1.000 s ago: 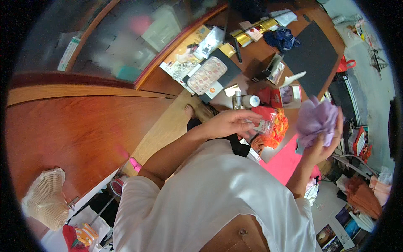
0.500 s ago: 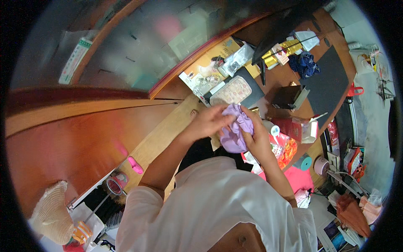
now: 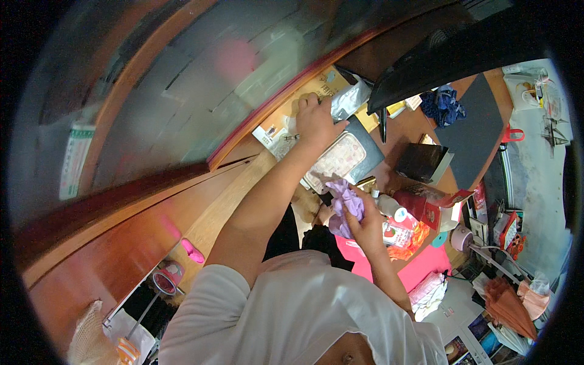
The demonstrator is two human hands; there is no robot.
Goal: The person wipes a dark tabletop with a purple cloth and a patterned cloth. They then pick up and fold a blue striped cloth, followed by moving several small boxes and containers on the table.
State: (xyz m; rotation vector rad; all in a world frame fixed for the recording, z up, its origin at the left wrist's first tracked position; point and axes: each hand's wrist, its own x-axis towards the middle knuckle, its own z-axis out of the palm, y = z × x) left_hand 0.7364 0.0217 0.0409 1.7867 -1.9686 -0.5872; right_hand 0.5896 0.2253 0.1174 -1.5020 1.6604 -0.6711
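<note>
A crumpled lilac cloth is bunched in my right hand, which holds it in front of my body with the thumb pressed over it. My left hand reaches out over the far left part of the desk, thumb stretched away from the fingers. Its fingertips bend down onto the things beside a silver packet, and a small dark thing shows between them. Under that hand lies a yellowish printed box. Close to its wrist is a pale patterned case on a dark flat folder.
A dark monitor overhangs the desk. Farther right are a dark blue bundled cloth, a black box and a red box. A white-capped bottle and an orange-red packet stand near my right hand. A glass-fronted cabinet borders the left.
My left hand has let go of the lilac cloth and moved forward to the things by the silver packet. My right hand keeps the cloth, slightly lower. The view has shifted a little.
</note>
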